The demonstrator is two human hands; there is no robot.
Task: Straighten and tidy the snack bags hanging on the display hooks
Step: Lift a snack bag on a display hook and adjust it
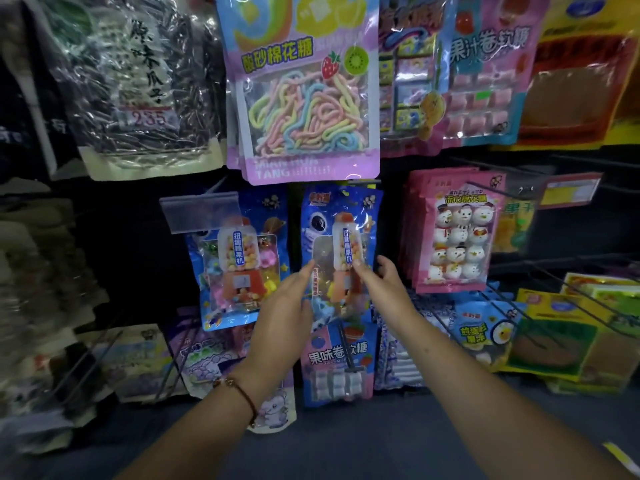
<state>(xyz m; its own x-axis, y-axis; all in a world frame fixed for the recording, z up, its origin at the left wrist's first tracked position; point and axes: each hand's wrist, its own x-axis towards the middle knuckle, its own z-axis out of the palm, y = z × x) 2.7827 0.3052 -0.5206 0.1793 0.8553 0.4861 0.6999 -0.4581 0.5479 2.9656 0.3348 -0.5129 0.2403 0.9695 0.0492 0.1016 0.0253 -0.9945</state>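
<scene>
A blue candy-machine bag (341,233) hangs in the middle of the display. My left hand (284,313) reaches to its lower left with straight fingers touching the bag's front. My right hand (381,282) is at its lower right edge, fingers extended against the bag. A matching blue bag (239,261) hangs just to the left, behind a clear price-tag holder (201,211). Above hangs a purple bag of pastel marshmallow ropes (301,95). A pink snowman marshmallow bag (457,233) hangs at the right.
Sunflower seed bags (138,84) hang upper left. Pink roll-candy bags (481,74) and orange bags (581,74) hang upper right. Below are a fruit-roll bag (337,362), purple bags (204,358) and yellow-green bags (568,341). Bare metal hooks (554,278) jut out at the right.
</scene>
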